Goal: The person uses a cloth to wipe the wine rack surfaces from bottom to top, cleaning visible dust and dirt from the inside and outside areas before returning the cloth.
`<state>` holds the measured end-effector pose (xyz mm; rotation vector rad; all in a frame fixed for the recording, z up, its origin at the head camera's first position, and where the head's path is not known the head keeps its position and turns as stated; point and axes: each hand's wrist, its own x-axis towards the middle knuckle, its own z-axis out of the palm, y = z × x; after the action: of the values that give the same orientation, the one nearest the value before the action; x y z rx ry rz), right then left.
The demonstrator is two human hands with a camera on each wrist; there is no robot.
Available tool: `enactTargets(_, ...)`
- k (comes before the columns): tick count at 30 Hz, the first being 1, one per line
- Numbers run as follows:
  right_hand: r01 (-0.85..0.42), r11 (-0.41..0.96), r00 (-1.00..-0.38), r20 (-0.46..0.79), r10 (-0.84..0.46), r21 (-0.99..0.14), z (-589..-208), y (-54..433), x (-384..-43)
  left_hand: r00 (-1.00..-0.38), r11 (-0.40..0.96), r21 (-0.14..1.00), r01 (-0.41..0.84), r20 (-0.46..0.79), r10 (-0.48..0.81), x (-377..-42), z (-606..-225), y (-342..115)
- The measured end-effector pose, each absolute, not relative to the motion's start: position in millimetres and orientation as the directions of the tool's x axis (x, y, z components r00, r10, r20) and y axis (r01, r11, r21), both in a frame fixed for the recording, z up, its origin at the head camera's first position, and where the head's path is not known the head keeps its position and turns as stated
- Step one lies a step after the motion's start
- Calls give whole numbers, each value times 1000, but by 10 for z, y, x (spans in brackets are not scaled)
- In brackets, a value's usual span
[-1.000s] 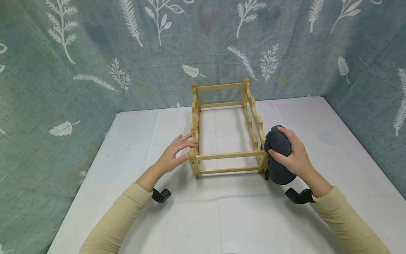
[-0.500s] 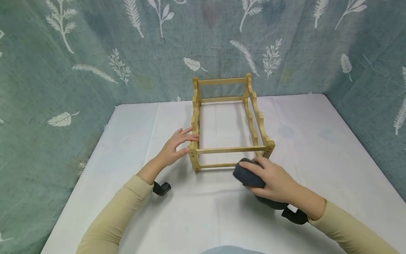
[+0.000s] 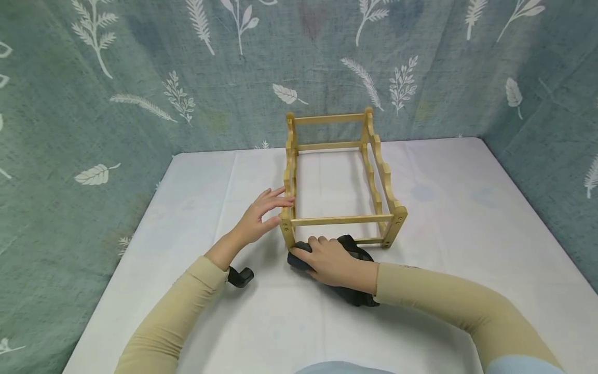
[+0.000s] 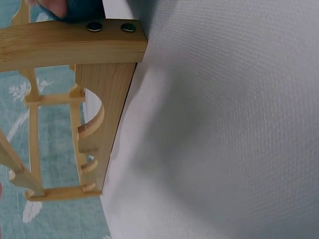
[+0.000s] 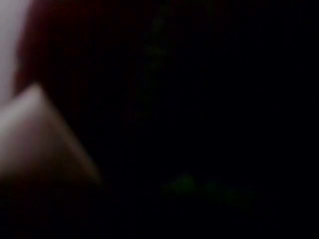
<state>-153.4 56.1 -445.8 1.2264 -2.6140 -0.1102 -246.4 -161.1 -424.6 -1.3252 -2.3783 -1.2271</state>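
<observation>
In the head view a pale wooden rack (image 3: 343,220) with scalloped side rails stands on the white table. My left hand (image 3: 261,215) touches its front left corner, the fingers fairly straight and laid against the side rail. My right hand (image 3: 329,262) grips a bunched dark blue cloth (image 3: 298,258) at the rack's front lower bar, near the left post. Part of that bar is hidden behind hand and cloth. The left wrist view catches the cloth (image 4: 82,10) and a fingertip beside the rack's screwed post (image 4: 75,47). The right wrist view is almost black.
A white cloth covers the table (image 3: 444,208). Green fabric (image 3: 233,78) with white leaf prints hangs behind and at both sides. A black wrist camera (image 3: 240,277) sits on the left wrist. Something pale blue (image 3: 343,368) shows at the bottom edge.
My right hand has brought the dark blue cloth from the rack's right front post leftward along the front to the left post. The left hand stays at the corner.
</observation>
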Motion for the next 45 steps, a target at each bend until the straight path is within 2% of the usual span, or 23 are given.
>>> enactTargets(4, -695, 678, -633, 242, -735, 240, -4472, 506, -1521, -597, 259, 589, 765, 499, 628, -2444, -4244, -1598)
enactTargets(8, -652, 713, -663, 263, -701, 258, -4462, 573, -1499, -594, 254, 589, 768, 503, 628, -2439, -4242, -1586)
enactTargets(14, -606, 756, -715, 248, -654, 247, -4454, 806, -1458, -589, 272, 573, 773, 491, 641, -2465, -4251, -1609)
enactTargets(21, -514, 801, -734, 326, -596, 307, -4492, 1146, -1362, -581, 271, 557, 785, 508, 637, -2471, -4243, -1598)
enactTargets(29, -397, 839, -812, 284, -510, 371, -4499, 1483, -1249, -580, 273, 554, 786, 508, 637, -2471, -4256, -1587)
enactTargets(35, -384, 852, -848, 229, -478, 357, -4469, 1762, -1214, -576, 265, 553, 790, 522, 629, -2466, -4264, -1578)
enactTargets(40, -395, 861, -845, 241, -477, 319, -4439, 1844, -1194, -577, 258, 558, 789, 529, 623, -2427, -4220, -1549)
enactTargets(45, -512, 821, -766, 299, -569, 251, -4364, 1650, -1175, -588, 251, 578, 777, 523, 617, -2285, -4059, -1502)
